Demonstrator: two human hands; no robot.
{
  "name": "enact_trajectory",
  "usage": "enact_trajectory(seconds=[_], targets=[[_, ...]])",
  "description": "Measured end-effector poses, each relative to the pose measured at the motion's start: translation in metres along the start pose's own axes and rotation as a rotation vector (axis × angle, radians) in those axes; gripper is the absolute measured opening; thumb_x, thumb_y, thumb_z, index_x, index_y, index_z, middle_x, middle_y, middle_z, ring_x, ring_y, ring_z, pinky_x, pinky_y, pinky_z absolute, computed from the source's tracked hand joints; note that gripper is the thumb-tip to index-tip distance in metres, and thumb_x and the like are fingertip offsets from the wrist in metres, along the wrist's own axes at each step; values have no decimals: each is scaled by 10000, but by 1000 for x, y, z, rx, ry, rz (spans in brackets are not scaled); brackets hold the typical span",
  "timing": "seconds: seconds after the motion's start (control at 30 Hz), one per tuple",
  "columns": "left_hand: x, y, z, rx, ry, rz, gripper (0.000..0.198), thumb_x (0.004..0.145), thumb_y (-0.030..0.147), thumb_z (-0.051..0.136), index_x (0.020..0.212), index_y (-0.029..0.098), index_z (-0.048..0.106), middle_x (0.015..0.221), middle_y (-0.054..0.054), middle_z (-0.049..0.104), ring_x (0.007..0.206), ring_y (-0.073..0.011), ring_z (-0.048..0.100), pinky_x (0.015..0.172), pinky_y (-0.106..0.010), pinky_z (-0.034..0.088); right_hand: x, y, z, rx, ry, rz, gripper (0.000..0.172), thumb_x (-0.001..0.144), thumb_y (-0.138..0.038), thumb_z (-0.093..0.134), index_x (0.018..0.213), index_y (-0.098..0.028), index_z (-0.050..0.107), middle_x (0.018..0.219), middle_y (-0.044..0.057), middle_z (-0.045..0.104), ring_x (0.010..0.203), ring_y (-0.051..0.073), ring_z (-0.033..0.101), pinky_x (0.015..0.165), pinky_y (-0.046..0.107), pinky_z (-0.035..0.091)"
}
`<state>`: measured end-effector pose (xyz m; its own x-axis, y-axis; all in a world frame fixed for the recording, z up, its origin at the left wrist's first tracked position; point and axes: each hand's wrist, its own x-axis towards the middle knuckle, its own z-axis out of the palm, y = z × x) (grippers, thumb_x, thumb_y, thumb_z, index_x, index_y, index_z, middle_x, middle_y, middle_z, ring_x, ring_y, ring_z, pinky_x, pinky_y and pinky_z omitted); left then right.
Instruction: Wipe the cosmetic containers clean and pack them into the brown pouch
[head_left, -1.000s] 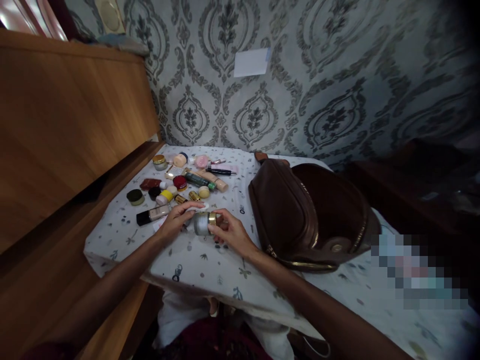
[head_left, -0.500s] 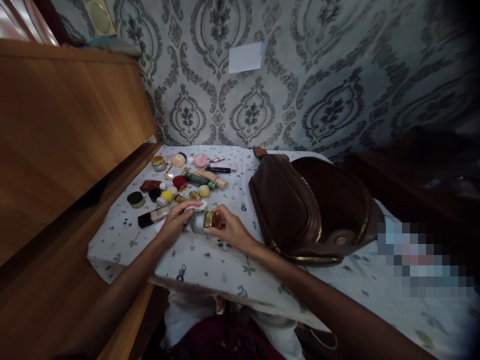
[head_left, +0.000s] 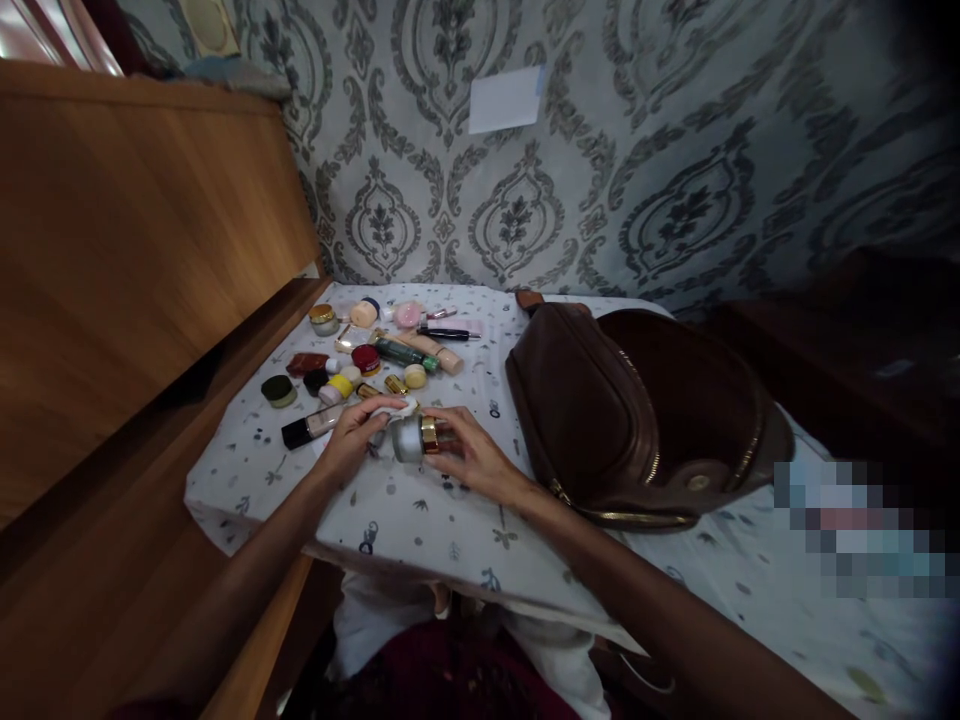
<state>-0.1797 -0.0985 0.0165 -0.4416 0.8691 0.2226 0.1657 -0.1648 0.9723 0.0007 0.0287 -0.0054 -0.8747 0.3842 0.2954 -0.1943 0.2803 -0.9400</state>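
Note:
A cosmetic jar with a frosted body and a gold lid (head_left: 409,440) lies sideways between my hands above the cloth. My right hand (head_left: 469,450) grips it by the gold lid end. In my left hand (head_left: 356,435) is a crumpled white wipe (head_left: 397,411), pinched by the fingers at the jar's upper left side. Just left of that hand lies a foundation bottle with a black cap (head_left: 309,427). Beyond my hands are a yellow-banded jar (head_left: 337,388), small gold tubes (head_left: 395,384) and a little cream-coloured pot (head_left: 415,376).
Several more cosmetics, among them a green tube (head_left: 405,352), a red-lidded jar (head_left: 366,359) and a dark-lidded jar (head_left: 278,391), are spread at the back left of the patterned cloth (head_left: 442,540). A brown leather bag (head_left: 585,420) stands right. A wooden cabinet (head_left: 150,200) borders the left.
The jar has turned slightly in my hands, showing more of its base side. My right fingers have shifted on the gold lid. The whole view has moved a little.

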Motion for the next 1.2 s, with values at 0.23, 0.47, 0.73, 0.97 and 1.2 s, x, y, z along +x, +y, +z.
enact_trajectory(seconds=[0.23, 0.47, 0.73, 0.97, 1.2], targets=[[1, -7, -3, 51, -41, 41, 262, 849, 344, 624, 1046, 229, 752, 1230, -53, 695, 1223, -273, 559, 1078, -382, 360, 4, -3, 1, -203, 76, 67, 427, 863, -482, 628, 1192, -211, 604, 941, 49, 609, 828, 199, 591, 779, 369, 513], [0, -7, -1, 59, -79, 52, 266, 852, 375, 625, 1033, 225, 750, 1177, -54, 712, 1161, -264, 593, 1047, -365, 376, 2, -7, -4, -179, -4, 19, 643, 769, -423, 753, 1340, -268, 499, 1202, 89, 524, 976, 219, 588, 819, 363, 514], [-1, -6, -1, 67, -78, 52, 288, 850, 401, 626, 1044, 223, 741, 1174, -56, 709, 1157, -261, 589, 1029, -357, 389, 4, -8, 2, -221, 78, 61, 402, 769, -442, 748, 1073, -230, 592, 941, 24, 559, 825, 177, 571, 746, 323, 506], [-2, -5, -2, 75, -96, 82, 301, 857, 392, 608, 1052, 206, 741, 1165, -61, 718, 1142, -265, 597, 1030, -366, 390, 2, -6, -1, -53, -62, 126, 561, 672, -315, 802, 1156, -241, 531, 1017, 22, 550, 872, 179, 601, 736, 327, 554], [-3, -7, -4, 55, -58, 96, 244, 857, 341, 598, 988, 215, 760, 1162, -64, 717, 1148, -260, 596, 1034, -363, 386, 3, -6, 4, -166, 19, 142, 519, 699, -402, 781, 1120, -216, 540, 930, 20, 613, 811, 184, 591, 670, 310, 514]])
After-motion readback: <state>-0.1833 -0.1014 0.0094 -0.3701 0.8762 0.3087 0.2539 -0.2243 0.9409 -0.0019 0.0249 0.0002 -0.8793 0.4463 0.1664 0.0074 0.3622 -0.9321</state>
